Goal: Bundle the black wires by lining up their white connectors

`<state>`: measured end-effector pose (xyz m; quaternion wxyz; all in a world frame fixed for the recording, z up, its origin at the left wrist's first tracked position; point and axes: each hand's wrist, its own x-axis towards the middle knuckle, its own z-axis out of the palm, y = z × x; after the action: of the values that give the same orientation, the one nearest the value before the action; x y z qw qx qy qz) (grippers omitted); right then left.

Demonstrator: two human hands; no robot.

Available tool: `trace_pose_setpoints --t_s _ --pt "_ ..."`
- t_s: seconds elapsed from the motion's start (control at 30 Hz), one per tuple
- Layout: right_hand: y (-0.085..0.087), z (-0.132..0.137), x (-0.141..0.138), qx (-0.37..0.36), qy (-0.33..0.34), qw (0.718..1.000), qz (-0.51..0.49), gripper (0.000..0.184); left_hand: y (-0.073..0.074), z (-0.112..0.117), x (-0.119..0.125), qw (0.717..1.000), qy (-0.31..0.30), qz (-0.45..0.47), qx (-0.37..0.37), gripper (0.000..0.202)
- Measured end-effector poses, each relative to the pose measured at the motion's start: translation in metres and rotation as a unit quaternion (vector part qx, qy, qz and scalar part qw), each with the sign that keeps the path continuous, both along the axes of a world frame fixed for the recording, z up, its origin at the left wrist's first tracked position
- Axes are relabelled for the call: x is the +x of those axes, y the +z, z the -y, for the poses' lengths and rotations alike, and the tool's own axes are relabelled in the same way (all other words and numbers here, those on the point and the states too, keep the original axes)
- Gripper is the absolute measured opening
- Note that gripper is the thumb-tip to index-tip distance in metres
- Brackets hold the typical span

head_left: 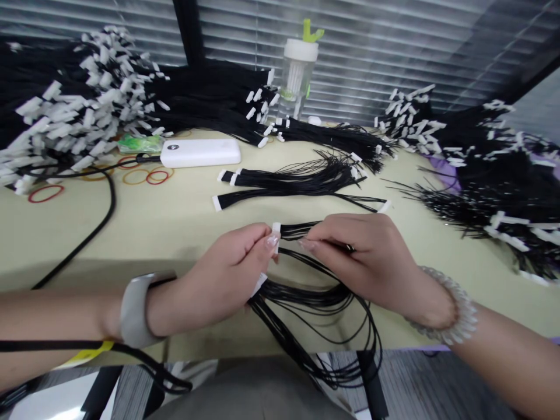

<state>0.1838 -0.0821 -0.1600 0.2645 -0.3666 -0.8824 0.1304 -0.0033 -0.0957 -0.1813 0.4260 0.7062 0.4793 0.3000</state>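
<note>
Near the table's front edge, my left hand point(236, 262) pinches a small white connector point(276, 228) between thumb and fingers. Black wires point(297, 231) run from that connector to the right. My right hand point(361, 251) is closed in a pinch on these wires, its thumb and fingertip just right of the connector. Under my left palm a second white connector point(259, 283) shows, with a looped bundle of black wires point(319, 294) hanging past the table edge. What lies inside my right fist is partly hidden.
Behind my hands lie finished-looking black cables point(262, 195) with white connectors. Large cable piles stand at left point(87, 111) and right point(490, 175). A white power bank point(201, 152), rubber bands point(46, 193) and a clear bottle point(297, 76) are at the back. A black cord point(109, 216) crosses the left.
</note>
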Motion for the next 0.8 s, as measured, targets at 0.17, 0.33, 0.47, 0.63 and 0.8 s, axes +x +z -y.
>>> trace_pose_setpoints --t_s 0.17,0.33,0.47,0.63,0.8 --pt "-0.007 0.001 -0.003 0.025 0.026 0.999 0.014 0.012 -0.001 0.000 0.000 0.999 -0.026 -0.023 0.015 0.028" --pt "-0.011 0.002 -0.003 0.047 0.035 0.998 0.013 0.015 0.000 0.001 0.002 0.998 -0.028 -0.046 0.031 0.028" --pt "-0.011 0.002 -0.003 0.052 0.025 0.998 0.035 0.015 0.000 0.001 0.001 0.998 -0.027 -0.052 0.028 0.028" --pt "-0.005 -0.001 -0.001 0.063 -0.020 0.995 0.075 0.014 -0.001 0.001 0.001 1.000 0.000 -0.017 -0.002 0.029" --pt "0.013 0.004 0.006 0.113 -0.073 0.991 0.007 0.033 -0.001 0.000 0.002 0.993 0.081 0.058 -0.066 0.031"
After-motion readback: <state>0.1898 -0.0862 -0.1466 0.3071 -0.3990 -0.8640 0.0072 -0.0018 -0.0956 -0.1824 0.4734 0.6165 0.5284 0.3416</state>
